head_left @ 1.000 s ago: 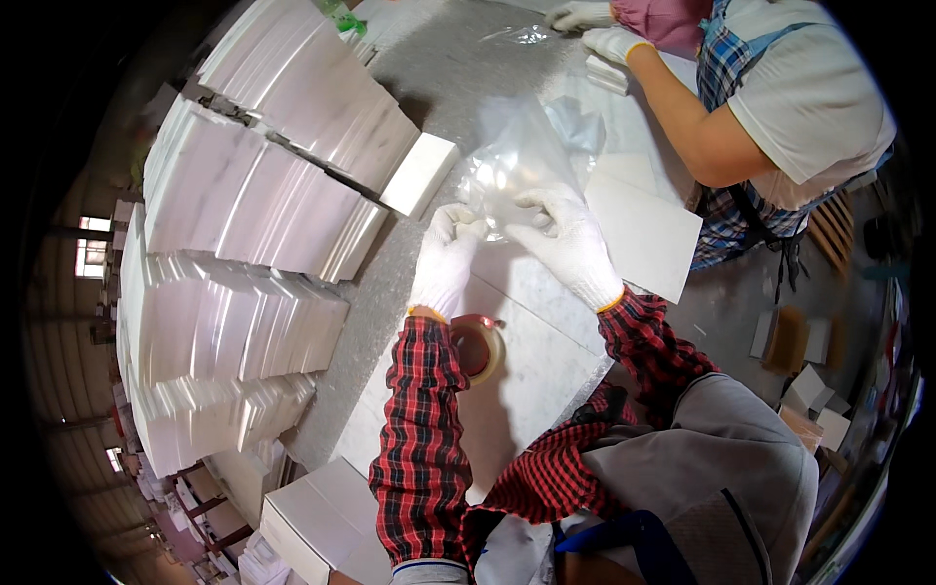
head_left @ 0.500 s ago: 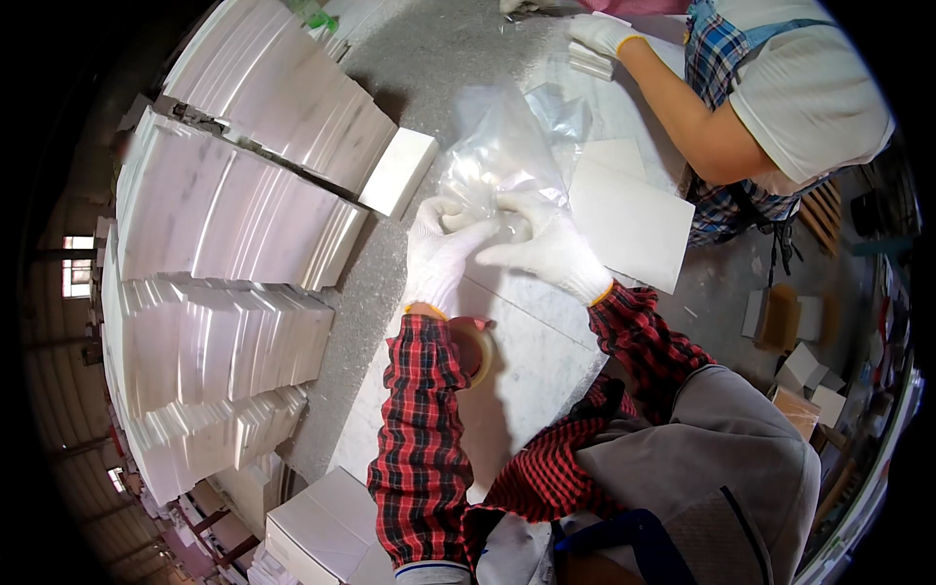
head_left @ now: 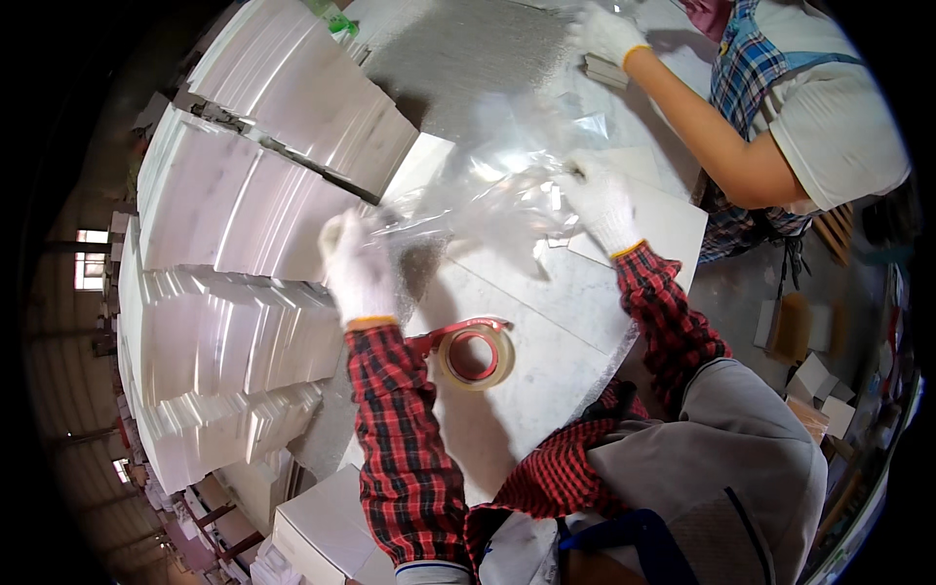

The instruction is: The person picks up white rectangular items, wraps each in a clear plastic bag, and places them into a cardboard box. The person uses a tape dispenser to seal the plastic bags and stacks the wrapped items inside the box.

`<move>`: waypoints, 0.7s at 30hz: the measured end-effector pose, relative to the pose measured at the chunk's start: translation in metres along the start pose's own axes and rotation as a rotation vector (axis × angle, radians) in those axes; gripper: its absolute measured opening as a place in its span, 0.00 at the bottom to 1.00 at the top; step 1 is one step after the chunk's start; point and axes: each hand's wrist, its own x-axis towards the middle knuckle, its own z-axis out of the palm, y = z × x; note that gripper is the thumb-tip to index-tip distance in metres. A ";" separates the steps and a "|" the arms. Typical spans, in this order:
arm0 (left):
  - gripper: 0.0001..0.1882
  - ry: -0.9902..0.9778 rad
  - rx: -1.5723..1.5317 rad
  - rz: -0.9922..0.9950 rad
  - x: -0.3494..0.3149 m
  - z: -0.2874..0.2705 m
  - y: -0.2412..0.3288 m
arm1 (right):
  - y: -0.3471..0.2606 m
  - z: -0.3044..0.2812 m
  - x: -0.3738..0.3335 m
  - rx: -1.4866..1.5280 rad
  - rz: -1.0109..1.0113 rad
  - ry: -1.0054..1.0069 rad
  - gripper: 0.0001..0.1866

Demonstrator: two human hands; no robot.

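- Clear plastic bag (head_left: 487, 203) stretches across the upper centre of the frame, probably drawn sideways between both gloved hands to keep the film taut.
- Left hand (head_left: 359, 261), left of centre, pinches one edge; right hand (head_left: 603, 207), right of centre, grips the other.
- Tape dispenser (head_left: 502, 357) lies mid-frame, presumably for easy reach.
- Blur and glare obscure the bag's mouth and the left fingertips' exact hold.

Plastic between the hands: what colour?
Clear, colourless plastic; shows best in head view.
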 end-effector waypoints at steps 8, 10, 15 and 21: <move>0.09 0.000 0.053 0.199 -0.026 -0.046 0.082 | -0.011 0.020 0.028 -0.328 -0.030 -0.134 0.15; 0.09 0.031 0.040 0.225 -0.051 -0.034 0.086 | -0.038 0.032 0.031 -0.322 -0.011 -0.330 0.16; 0.10 0.011 -0.001 0.392 -0.120 -0.046 0.130 | -0.028 0.077 0.045 -0.121 -0.350 -0.262 0.16; 0.12 0.098 -0.091 0.445 -0.211 -0.086 0.157 | -0.084 0.005 -0.003 -0.175 -0.468 -0.120 0.21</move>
